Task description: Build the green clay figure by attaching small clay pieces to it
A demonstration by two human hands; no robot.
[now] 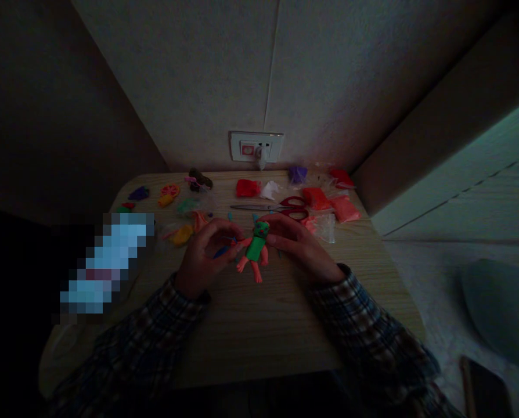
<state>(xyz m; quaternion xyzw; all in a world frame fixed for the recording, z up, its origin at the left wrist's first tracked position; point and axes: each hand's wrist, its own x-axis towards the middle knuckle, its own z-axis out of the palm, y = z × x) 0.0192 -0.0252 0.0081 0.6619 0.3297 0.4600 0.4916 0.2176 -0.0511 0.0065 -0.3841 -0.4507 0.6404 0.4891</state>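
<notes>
A small clay figure point(256, 248) with a green body, a green head and pinkish-orange arms and legs is held up above the table, tilted. My right hand point(301, 247) pinches it at the side of the head and upper body. On its other side, my left hand point(211, 255) has thumb and forefinger closed at the end of the figure's outstretched arm. A thin blue bit shows by the left fingertips, too small and dark to name. Behind my hands lie red-handled scissors point(292, 203), their blades pointing left.
Bags of red clay point(316, 198), purple clay point(298, 175) and yellow clay point(181, 234) lie on the wooden table point(259, 331). A brown clay piece point(199, 180) sits at the back. At left is a lit, blurred-out screen point(111, 261). A wall socket point(256, 147) holds a plug.
</notes>
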